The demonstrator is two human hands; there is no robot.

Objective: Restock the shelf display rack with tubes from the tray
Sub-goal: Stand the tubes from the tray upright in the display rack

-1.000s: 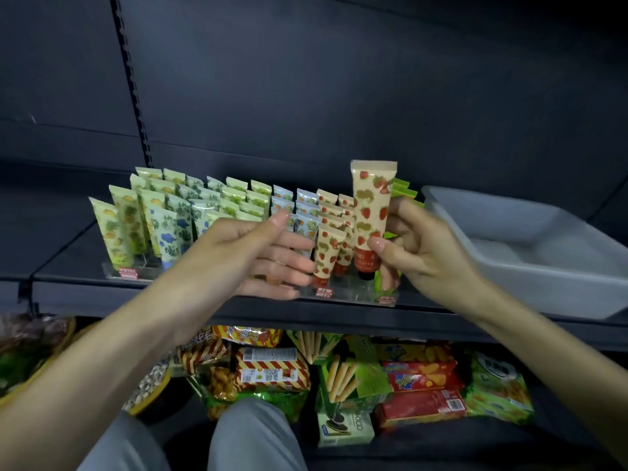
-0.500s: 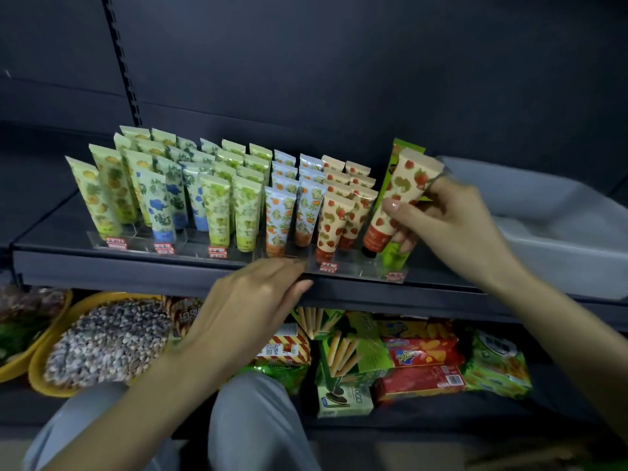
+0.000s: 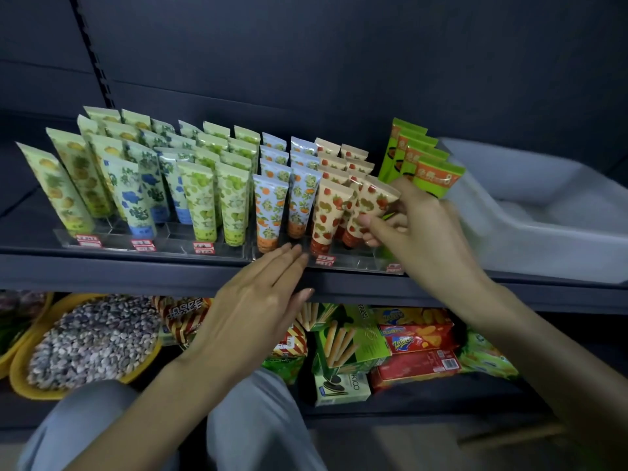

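- My right grip pinched a strawberry tube, with a rack slot just below
- My left grip lay released at the rack front
- I judged restocking nearly done; the tray beside looked empty

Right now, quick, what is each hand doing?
Left hand: open, fingers straight at the front edge of the display rack.
Right hand: pinching a strawberry tube.
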